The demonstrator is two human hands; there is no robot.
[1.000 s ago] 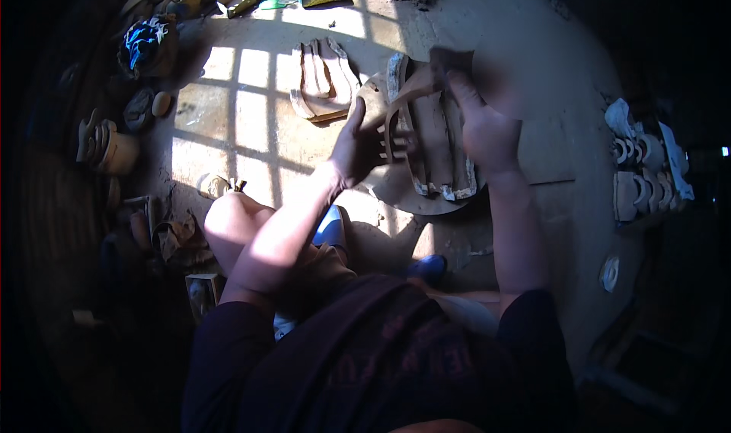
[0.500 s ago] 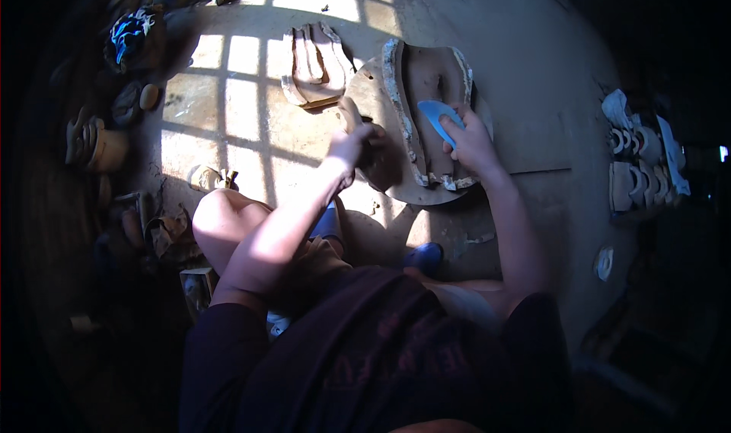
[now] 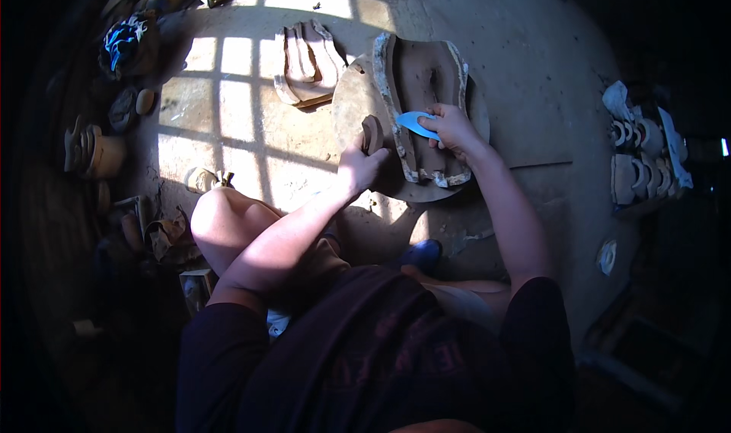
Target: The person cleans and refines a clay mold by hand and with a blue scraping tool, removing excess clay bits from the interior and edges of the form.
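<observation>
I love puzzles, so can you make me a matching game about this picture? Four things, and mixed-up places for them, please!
Things:
1. blue flat tool
2. larger open form
3. brown curved piece
4. smaller open form

Places:
A. on the round board
B. on the floor, at the board's left
C. in the right hand
D. in the left hand

Right pairs: 1-C, 2-A, 3-D, 4-B
</observation>
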